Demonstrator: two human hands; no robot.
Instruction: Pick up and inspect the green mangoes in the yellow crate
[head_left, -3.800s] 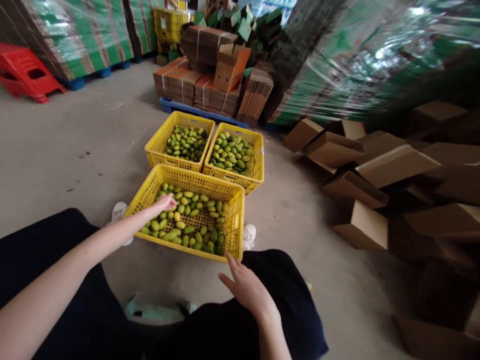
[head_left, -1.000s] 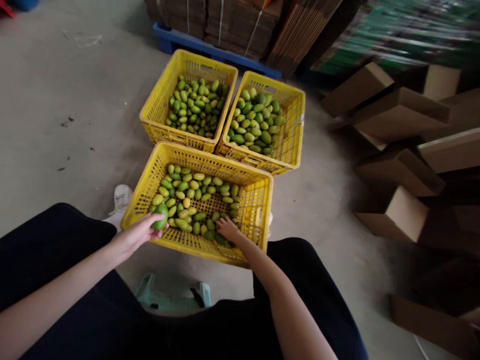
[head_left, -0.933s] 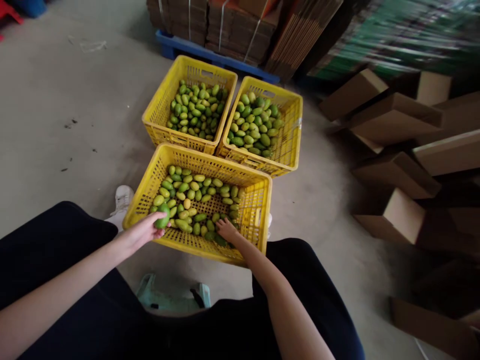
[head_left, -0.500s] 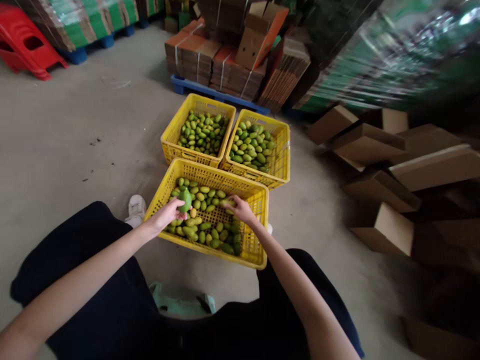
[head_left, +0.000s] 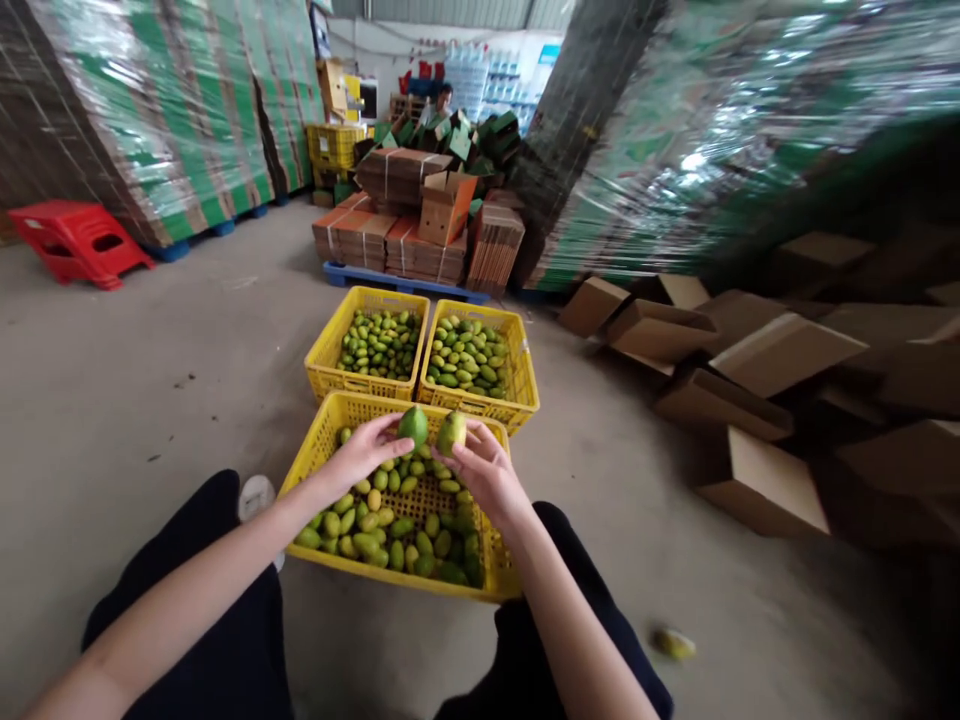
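While both arms reach over the near yellow plastic lattice crate (head_left: 324,470), the left hand (head_left: 360,456) pinches a round green mango (head_left: 413,425) and the right hand (head_left: 487,470) closes its fingers on a paler yellow-green mango (head_left: 451,432). Both fruits hang side by side above the crate's far rim. This looks like sorting; a next move would call for choosing between the far-left crate (head_left: 324,352) and far-right crate (head_left: 523,372).

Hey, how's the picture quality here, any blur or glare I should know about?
Head view: the two mangoes in the hands are sharp, and so are the yellow crates; the right side smears with motion blur; glare streaks the plastic-wrapped stacks; edges bow from the wide lens.
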